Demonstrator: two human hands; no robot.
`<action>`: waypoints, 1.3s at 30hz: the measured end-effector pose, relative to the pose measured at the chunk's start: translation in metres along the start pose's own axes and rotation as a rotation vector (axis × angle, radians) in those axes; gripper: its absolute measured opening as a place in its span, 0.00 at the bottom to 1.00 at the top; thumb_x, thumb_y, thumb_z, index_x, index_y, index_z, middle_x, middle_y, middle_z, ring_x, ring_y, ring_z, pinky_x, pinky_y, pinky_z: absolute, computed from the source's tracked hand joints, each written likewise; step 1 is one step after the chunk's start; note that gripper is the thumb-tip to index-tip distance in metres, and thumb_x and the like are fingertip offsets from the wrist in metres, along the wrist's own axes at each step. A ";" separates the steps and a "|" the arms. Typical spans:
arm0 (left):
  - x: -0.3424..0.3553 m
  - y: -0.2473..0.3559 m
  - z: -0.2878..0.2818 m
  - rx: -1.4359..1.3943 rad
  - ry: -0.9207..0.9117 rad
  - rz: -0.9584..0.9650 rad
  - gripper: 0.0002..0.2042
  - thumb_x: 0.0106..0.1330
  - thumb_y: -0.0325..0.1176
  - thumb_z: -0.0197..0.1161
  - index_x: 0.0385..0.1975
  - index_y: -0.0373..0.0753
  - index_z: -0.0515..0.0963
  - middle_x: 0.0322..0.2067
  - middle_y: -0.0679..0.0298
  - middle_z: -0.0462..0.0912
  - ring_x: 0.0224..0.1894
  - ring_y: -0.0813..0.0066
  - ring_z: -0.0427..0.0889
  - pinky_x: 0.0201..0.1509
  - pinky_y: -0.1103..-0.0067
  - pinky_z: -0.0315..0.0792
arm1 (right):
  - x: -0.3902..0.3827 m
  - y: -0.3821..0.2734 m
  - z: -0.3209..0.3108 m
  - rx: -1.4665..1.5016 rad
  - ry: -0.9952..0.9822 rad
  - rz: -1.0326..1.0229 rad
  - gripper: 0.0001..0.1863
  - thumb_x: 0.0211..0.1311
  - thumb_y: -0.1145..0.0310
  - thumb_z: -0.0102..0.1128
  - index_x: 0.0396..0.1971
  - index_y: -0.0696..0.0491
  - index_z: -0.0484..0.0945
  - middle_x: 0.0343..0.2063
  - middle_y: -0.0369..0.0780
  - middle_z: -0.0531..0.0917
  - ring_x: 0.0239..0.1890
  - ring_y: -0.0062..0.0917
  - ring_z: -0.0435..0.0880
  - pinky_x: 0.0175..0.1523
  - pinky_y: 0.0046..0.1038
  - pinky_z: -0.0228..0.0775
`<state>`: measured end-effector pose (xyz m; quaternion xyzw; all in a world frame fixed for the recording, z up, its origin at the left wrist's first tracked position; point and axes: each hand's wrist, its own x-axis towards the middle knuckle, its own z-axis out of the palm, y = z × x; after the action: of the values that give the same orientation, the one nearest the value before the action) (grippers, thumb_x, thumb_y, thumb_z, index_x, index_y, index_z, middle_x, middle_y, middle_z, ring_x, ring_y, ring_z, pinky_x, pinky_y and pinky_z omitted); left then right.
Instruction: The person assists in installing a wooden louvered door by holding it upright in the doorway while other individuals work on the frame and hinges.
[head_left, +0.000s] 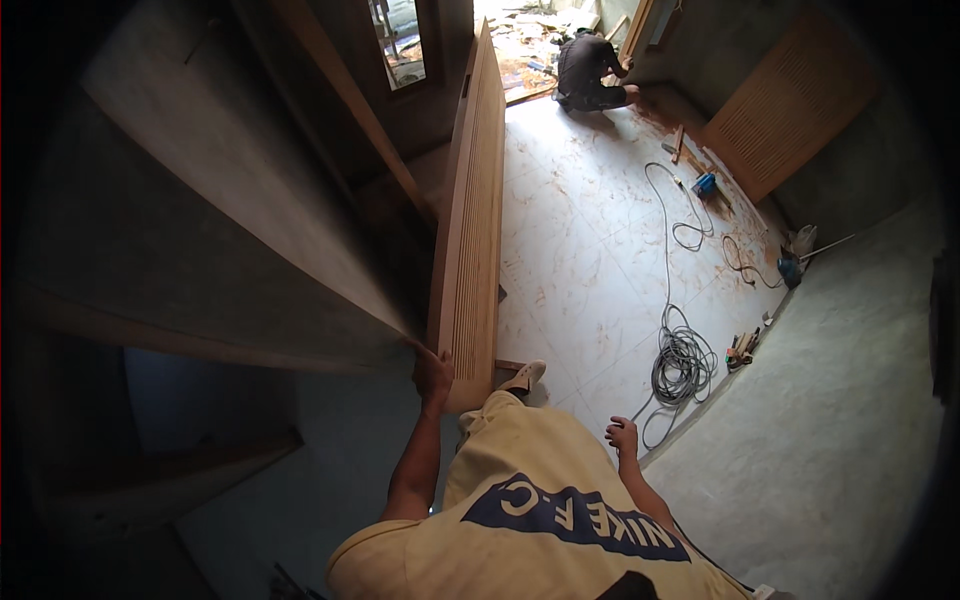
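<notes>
A tall wooden door point(470, 230) with grooved slats stands on its edge in front of me, running from near my feet toward the bright doorway. My left hand point(433, 376) grips its near end at the left side, next to the corner of the wall. Some of those fingers are hidden behind the panel edge. To the right, over the pale tiles, my right hand point(621, 434) hangs with loosely bent fingers apart, holding nothing. Close to it on the floor lies a coiled dark cable point(683, 368). My shoe point(526, 376) shows beside the door's foot.
A person point(590, 70) in dark clothes crouches near the doorway. Another slatted wooden panel point(792, 105) leans on the right wall. A blue power tool point(705, 186), a second tool point(790, 268), cords and small hand tools point(741, 350) lie on the dusty tiled floor point(570, 240).
</notes>
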<state>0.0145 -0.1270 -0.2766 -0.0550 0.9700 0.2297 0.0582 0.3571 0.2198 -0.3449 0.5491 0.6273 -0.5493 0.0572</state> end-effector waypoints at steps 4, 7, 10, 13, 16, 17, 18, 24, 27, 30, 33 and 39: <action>-0.001 0.006 -0.007 -0.009 -0.005 0.006 0.47 0.60 0.43 0.62 0.66 0.25 0.35 0.39 0.42 0.79 0.39 0.46 0.81 0.45 0.62 0.75 | -0.003 -0.007 0.000 0.014 -0.003 0.005 0.23 0.50 0.77 0.57 0.50 0.60 0.74 0.27 0.42 0.82 0.20 0.22 0.80 0.20 0.22 0.68; -0.002 0.009 -0.012 0.001 0.002 0.008 0.48 0.59 0.43 0.62 0.66 0.25 0.34 0.39 0.41 0.79 0.39 0.45 0.81 0.45 0.61 0.75 | -0.007 -0.011 0.002 -0.001 0.006 0.011 0.22 0.51 0.76 0.56 0.50 0.58 0.76 0.30 0.43 0.84 0.22 0.21 0.82 0.21 0.20 0.69; -0.001 0.008 -0.012 0.005 -0.013 -0.001 0.48 0.60 0.44 0.62 0.65 0.25 0.34 0.38 0.41 0.79 0.38 0.45 0.81 0.44 0.61 0.75 | -0.009 -0.013 0.003 0.016 0.001 0.019 0.22 0.50 0.76 0.56 0.50 0.58 0.75 0.30 0.43 0.84 0.22 0.22 0.82 0.21 0.21 0.69; -0.003 0.012 -0.015 0.026 -0.027 0.004 0.45 0.60 0.42 0.62 0.64 0.22 0.39 0.41 0.39 0.78 0.40 0.46 0.81 0.44 0.62 0.76 | -0.008 -0.007 0.004 0.021 0.007 0.021 0.23 0.50 0.76 0.57 0.50 0.58 0.75 0.29 0.43 0.84 0.21 0.23 0.82 0.21 0.22 0.70; -0.004 0.015 -0.019 0.030 -0.045 -0.021 0.46 0.59 0.43 0.62 0.64 0.21 0.39 0.42 0.39 0.78 0.39 0.46 0.81 0.44 0.62 0.76 | -0.006 -0.003 0.003 0.036 0.004 0.027 0.23 0.49 0.76 0.56 0.50 0.58 0.75 0.29 0.43 0.84 0.21 0.23 0.82 0.20 0.22 0.70; -0.003 0.014 -0.018 0.034 -0.048 -0.016 0.46 0.59 0.43 0.62 0.64 0.21 0.39 0.41 0.39 0.78 0.39 0.46 0.81 0.44 0.62 0.76 | -0.005 -0.001 0.003 0.049 0.003 0.030 0.23 0.49 0.76 0.56 0.50 0.58 0.75 0.29 0.43 0.84 0.21 0.24 0.82 0.20 0.23 0.70; -0.003 0.012 -0.016 0.038 -0.050 -0.012 0.46 0.59 0.43 0.62 0.64 0.21 0.39 0.41 0.40 0.78 0.39 0.46 0.81 0.44 0.63 0.76 | -0.005 -0.002 0.003 0.062 0.000 0.032 0.23 0.49 0.76 0.56 0.49 0.59 0.75 0.29 0.43 0.84 0.21 0.24 0.82 0.20 0.23 0.70; -0.004 0.006 -0.007 0.009 0.006 0.037 0.45 0.59 0.43 0.63 0.64 0.22 0.40 0.40 0.41 0.79 0.38 0.47 0.82 0.43 0.63 0.76 | -0.006 0.002 0.005 0.001 0.014 0.026 0.23 0.50 0.77 0.58 0.50 0.59 0.75 0.27 0.43 0.83 0.21 0.26 0.82 0.20 0.26 0.70; -0.002 0.005 -0.008 0.025 0.006 -0.007 0.45 0.59 0.42 0.63 0.64 0.22 0.40 0.40 0.41 0.79 0.38 0.47 0.82 0.43 0.62 0.76 | 0.004 0.003 0.009 -0.036 -0.001 0.021 0.23 0.50 0.77 0.58 0.50 0.58 0.75 0.28 0.43 0.83 0.22 0.26 0.83 0.22 0.27 0.72; -0.002 0.004 -0.009 0.020 -0.003 -0.020 0.45 0.59 0.42 0.63 0.64 0.22 0.41 0.40 0.41 0.79 0.39 0.47 0.82 0.43 0.62 0.76 | 0.002 -0.001 0.011 -0.034 -0.002 0.018 0.23 0.49 0.77 0.58 0.49 0.58 0.75 0.29 0.44 0.84 0.22 0.27 0.84 0.22 0.28 0.73; 0.000 0.014 -0.001 0.021 0.000 0.037 0.45 0.58 0.42 0.63 0.64 0.23 0.41 0.40 0.42 0.79 0.39 0.47 0.82 0.43 0.62 0.76 | -0.002 0.014 0.008 0.002 0.029 0.046 0.22 0.49 0.77 0.58 0.49 0.58 0.75 0.28 0.44 0.83 0.22 0.28 0.84 0.22 0.28 0.73; -0.004 0.008 -0.010 0.028 0.035 0.018 0.45 0.58 0.42 0.64 0.64 0.23 0.42 0.37 0.42 0.79 0.37 0.47 0.82 0.42 0.62 0.76 | 0.005 0.004 0.013 -0.063 0.014 0.035 0.22 0.48 0.78 0.59 0.48 0.57 0.75 0.30 0.44 0.84 0.23 0.28 0.84 0.23 0.30 0.74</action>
<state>0.0162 -0.1243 -0.2639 -0.0496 0.9744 0.2156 0.0399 0.3509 0.2120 -0.3556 0.5615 0.6351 -0.5244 0.0796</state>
